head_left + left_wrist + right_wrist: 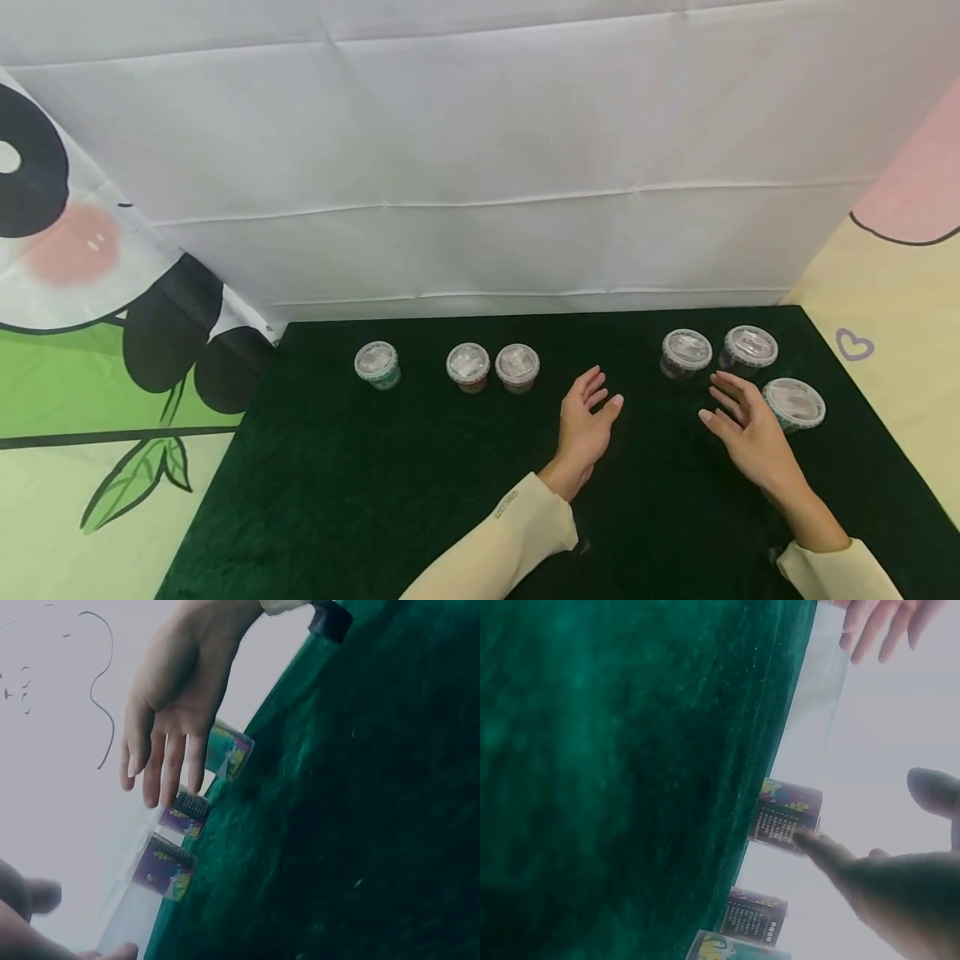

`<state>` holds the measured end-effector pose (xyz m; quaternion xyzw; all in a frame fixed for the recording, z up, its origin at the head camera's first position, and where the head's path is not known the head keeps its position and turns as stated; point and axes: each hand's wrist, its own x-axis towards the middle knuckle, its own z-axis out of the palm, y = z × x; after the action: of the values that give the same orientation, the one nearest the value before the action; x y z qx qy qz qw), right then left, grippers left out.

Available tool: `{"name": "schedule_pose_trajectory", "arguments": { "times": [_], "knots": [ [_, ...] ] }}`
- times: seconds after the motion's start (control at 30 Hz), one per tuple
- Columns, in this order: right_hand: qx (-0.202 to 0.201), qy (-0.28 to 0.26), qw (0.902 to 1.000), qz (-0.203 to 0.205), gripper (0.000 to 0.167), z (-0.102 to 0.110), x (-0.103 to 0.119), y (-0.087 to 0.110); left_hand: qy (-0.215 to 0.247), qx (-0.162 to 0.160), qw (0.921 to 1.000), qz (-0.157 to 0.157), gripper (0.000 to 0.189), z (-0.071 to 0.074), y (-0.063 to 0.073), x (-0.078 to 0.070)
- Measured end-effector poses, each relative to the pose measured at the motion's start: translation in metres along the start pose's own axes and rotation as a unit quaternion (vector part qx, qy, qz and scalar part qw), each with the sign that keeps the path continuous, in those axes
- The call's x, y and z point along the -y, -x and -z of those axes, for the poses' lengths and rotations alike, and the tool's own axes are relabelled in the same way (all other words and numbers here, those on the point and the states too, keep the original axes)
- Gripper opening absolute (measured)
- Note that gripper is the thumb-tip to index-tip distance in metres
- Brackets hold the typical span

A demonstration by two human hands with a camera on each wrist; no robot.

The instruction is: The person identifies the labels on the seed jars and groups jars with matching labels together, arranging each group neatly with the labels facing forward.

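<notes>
Above the dark green cloth, my left hand (585, 425) hovers near the middle with fingers extended and thumb apart, holding nothing. To its upper left stand two lidded tubs with reddish-brown contents, the left tub (468, 367) and the right tub (517, 367). My right hand (753, 437) is raised beside the right-hand group, fingers slightly bent and free of any object. That group has two dark tubs, one (686, 353) at left and one (750, 350) behind, plus a teal tub (797, 403), partly hidden by the hand. In the right wrist view a fingertip overlaps a dark tub (780, 814); contact is unclear.
Another teal tub (377, 365) stands alone at the far left of the row. A white curtain (480, 167) rises behind the table's back edge. Printed cloth panels, one with a cartoon face (75, 242), flank both sides.
</notes>
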<state>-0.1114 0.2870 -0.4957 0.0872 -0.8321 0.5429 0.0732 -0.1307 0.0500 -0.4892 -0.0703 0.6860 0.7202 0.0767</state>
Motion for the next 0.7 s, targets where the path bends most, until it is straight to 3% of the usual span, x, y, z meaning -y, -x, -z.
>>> {"name": "schedule_pose_trajectory", "arguments": {
  "times": [0.23,0.53,0.7],
  "knots": [
    [-0.037,0.037,0.9967,-0.063,0.06,0.001,-0.004,-0.006,-0.041,0.04,0.9983,-0.001,0.06,-0.017,-0.012,-0.005],
    [-0.021,0.048,0.9917,-0.118,0.071,-0.001,-0.003,-0.02,-0.095,0.051,0.9942,-0.005,0.06,-0.038,-0.035,-0.005],
    [-0.023,0.053,0.9907,-0.123,0.073,-0.001,-0.004,-0.027,-0.126,0.067,0.9897,0.002,0.061,-0.048,-0.046,-0.006]
  ]
}}
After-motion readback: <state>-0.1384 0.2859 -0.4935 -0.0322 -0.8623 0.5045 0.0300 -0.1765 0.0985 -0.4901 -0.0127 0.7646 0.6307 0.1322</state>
